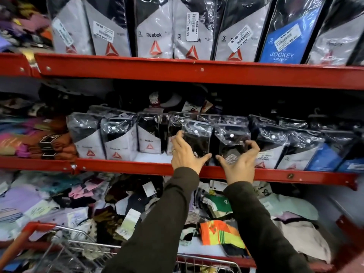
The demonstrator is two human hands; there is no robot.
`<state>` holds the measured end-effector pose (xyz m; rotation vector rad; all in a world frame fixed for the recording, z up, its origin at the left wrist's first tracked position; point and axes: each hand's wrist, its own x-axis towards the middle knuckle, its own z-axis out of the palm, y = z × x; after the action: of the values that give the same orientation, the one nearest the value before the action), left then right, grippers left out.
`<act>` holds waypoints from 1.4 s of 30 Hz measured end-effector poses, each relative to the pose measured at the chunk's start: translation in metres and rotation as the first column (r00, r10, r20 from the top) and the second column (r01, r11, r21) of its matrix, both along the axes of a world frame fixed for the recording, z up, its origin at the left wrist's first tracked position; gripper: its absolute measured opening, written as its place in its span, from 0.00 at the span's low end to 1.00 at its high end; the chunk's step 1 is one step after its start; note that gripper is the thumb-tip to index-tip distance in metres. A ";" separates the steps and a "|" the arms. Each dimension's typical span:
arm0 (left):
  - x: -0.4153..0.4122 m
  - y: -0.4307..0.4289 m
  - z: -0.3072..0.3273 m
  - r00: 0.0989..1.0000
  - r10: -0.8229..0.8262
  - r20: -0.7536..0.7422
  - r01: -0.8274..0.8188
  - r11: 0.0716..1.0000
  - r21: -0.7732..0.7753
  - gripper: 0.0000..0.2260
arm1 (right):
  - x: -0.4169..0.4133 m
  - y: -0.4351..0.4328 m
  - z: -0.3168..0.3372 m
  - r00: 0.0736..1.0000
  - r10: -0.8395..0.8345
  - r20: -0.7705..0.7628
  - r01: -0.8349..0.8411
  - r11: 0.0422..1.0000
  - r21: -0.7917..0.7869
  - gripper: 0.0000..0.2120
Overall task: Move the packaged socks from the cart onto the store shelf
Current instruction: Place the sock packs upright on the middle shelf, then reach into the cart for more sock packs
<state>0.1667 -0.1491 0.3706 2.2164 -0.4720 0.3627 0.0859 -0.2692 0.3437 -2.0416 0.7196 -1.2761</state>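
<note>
1. Two hands in dark long sleeves reach up to the middle shelf. The left hand (185, 154) lies with spread fingers against the left side and front of a black sock packet (197, 140). The right hand (241, 162) curls its fingers around the right edge of a neighbouring sock packet (231, 143), thumb across its front. Whether either hand truly grips its packet or only presses on it is hard to tell
2. The red metal shelving (197, 72) fills the view in three tiers, each with a red front rail
3. The top tier holds a row of tall upright packs (154, 28), grey and black with red triangle logos, plus one blue pack (281, 34) marked Jockey Sport
4. The middle tier holds a row of clear plastic sock packets standing upright, and the two touched packets stand side by side at the front, near the rail (137, 166)
5. The lowest tier is a heap of loose socks (78, 194) in many colours
6. A wire cart (74, 245) with a red rim sits at the bottom left, just below the sleeves
</note>
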 end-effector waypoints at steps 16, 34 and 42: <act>-0.052 0.092 -0.115 0.971 -0.194 0.142 0.211 0.970 -0.117 0.17 | -0.057 0.088 -0.097 0.997 -0.004 -0.074 -0.003 0.996 -0.094 0.21; -0.127 0.319 -0.467 0.330 0.465 -0.822 -0.033 0.875 0.482 0.34 | -0.100 0.257 -0.412 0.080 0.524 -0.848 -0.213 0.840 0.499 0.29; -0.126 0.297 -0.506 0.341 0.477 -0.810 -0.068 0.872 0.484 0.41 | -0.086 0.286 -0.465 -0.023 0.517 -0.855 -0.165 0.842 0.514 0.25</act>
<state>0.0409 0.1477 -0.1357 2.4326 0.5452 -0.9093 0.0000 0.0164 -0.1215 -2.3981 0.7234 0.8141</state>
